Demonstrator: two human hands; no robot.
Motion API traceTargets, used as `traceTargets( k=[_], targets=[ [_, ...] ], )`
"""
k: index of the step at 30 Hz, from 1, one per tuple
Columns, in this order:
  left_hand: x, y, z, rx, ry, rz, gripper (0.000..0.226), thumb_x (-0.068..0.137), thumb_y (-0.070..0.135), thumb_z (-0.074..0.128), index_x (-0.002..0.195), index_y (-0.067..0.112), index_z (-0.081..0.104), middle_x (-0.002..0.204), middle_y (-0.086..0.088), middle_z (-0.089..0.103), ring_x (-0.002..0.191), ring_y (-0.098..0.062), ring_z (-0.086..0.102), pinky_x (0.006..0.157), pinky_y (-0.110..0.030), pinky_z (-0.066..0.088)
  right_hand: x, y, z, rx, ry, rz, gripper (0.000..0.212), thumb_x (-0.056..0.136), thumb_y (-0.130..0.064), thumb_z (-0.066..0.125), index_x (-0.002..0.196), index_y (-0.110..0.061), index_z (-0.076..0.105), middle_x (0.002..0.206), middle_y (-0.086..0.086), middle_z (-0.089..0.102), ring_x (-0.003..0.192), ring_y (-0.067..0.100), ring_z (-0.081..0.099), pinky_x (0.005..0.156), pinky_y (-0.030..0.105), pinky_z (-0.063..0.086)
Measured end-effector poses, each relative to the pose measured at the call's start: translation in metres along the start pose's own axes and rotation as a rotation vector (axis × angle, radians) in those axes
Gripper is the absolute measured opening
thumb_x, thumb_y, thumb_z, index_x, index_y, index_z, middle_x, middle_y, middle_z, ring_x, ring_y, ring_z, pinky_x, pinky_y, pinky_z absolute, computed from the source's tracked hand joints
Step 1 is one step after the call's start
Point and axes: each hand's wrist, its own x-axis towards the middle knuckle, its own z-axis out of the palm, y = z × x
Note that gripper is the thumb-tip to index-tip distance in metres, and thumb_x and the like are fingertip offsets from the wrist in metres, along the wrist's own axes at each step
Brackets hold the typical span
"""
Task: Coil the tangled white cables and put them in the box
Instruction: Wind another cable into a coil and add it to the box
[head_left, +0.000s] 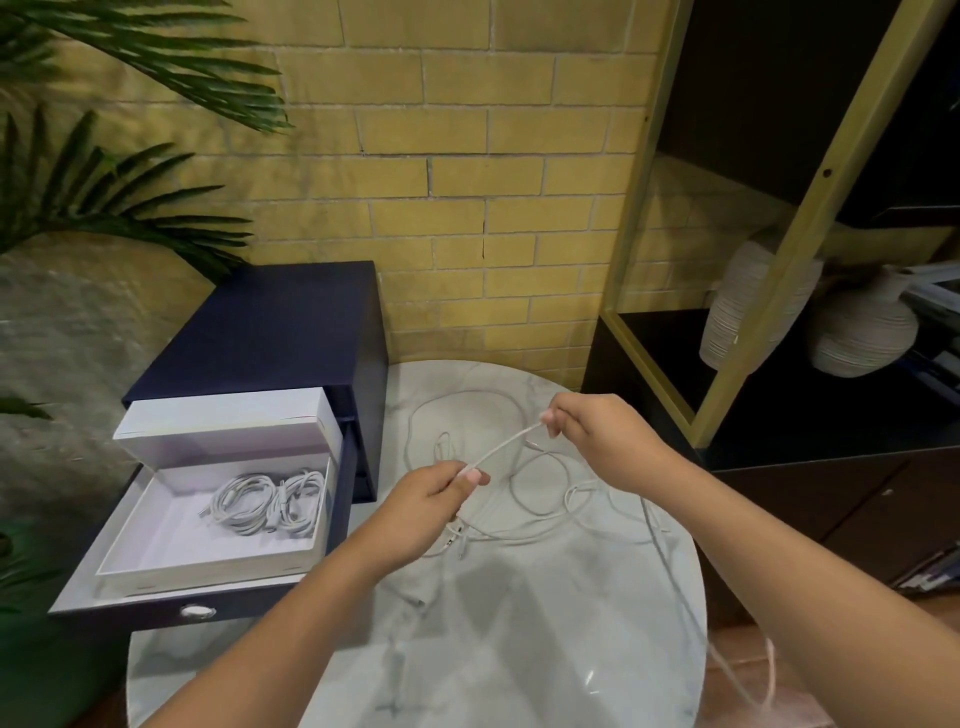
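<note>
Stretching one cable between two hands, left hand and right hand.

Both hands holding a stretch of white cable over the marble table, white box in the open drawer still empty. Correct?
Not quite. The head view shows the white box already holds coiled cables. The rest stands: the left hand and right hand hold a stretch of white cable over the marble table, and the box sits in the open drawer.
</note>
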Motion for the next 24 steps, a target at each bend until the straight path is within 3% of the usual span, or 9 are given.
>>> traceTargets(
  k=[3,9,13,16,19,21,24],
  targets=[
    [0.0,0.012,-0.002,-0.21,0.037,-0.016,0.034,0.102,0.034,0.039,0.098,0.023,0.07,0.052,0.014,0.042,0.057,-0.005,0.046,0.068,-0.018,0.047,0.003,0.006,0.003,0.039,0.013,0.023,0.031,0.101,-0.034,0.042,0.081,-0.016,0.058,0.07,-0.003,0.056,0.064,0.012,0.049,0.059,0.03,0.038],
    [0.0,0.036,-0.003,-0.496,-0.005,-0.026,0.035,0.104,0.023,0.035,0.099,0.008,0.067,0.051,0.008,0.028,0.048,-0.008,0.031,0.066,-0.022,0.045,0.005,0.015,0.015,0.092,0.07,0.065,0.031,0.099,-0.035,0.047,0.085,-0.013,0.063,0.057,-0.009,0.045,0.05,0.005,0.038,0.049,0.021,0.025],
    [0.001,0.047,-0.005,-0.744,-0.025,0.008,0.034,0.104,0.017,0.033,0.115,0.003,0.062,0.057,0.003,0.035,0.053,-0.011,0.038,0.069,-0.025,0.047,-0.001,0.019,0.037,0.064,-0.009,0.086,0.029,0.101,-0.036,0.04,0.092,-0.018,0.061,0.061,-0.012,0.048,0.055,0.004,0.044,0.05,0.019,0.03],
    [0.002,0.053,-0.005,-0.824,-0.05,0.021,0.031,0.102,0.009,0.035,0.123,0.002,0.057,0.065,0.002,0.056,0.061,-0.013,0.052,0.076,-0.026,0.047,-0.009,0.016,0.058,0.061,-0.12,0.06,0.019,0.1,-0.016,0.041,0.099,-0.019,0.06,0.064,-0.019,0.048,0.061,0.003,0.051,0.058,0.019,0.04],
    [0.003,0.054,-0.001,-0.77,-0.04,0.026,0.032,0.099,-0.001,0.038,0.126,0.011,0.049,0.093,0.001,0.074,0.081,-0.012,0.067,0.083,-0.022,0.049,-0.019,0.002,0.075,0.028,-0.303,0.024,0.027,0.096,-0.005,0.039,0.116,-0.014,0.055,0.068,-0.02,0.046,0.062,0.003,0.05,0.065,0.026,0.045],
    [0.006,0.048,0.005,-0.594,-0.014,0.04,0.042,0.099,-0.002,0.04,0.135,0.02,0.036,0.109,0.003,0.072,0.098,-0.01,0.067,0.09,-0.022,0.048,-0.024,-0.01,0.08,0.006,-0.422,0.001,0.029,0.1,-0.011,0.037,0.128,-0.011,0.048,0.073,-0.014,0.046,0.067,0.006,0.048,0.064,0.024,0.04],
    [0.009,0.032,0.011,-0.317,0.034,0.041,0.053,0.1,-0.002,0.037,0.146,0.02,0.024,0.123,0.005,0.064,0.108,-0.002,0.062,0.086,-0.016,0.046,-0.027,-0.024,0.069,-0.097,-0.556,-0.03,0.033,0.101,-0.015,0.037,0.134,-0.012,0.044,0.086,-0.008,0.057,0.079,0.013,0.049,0.07,0.027,0.039]
  ],
)
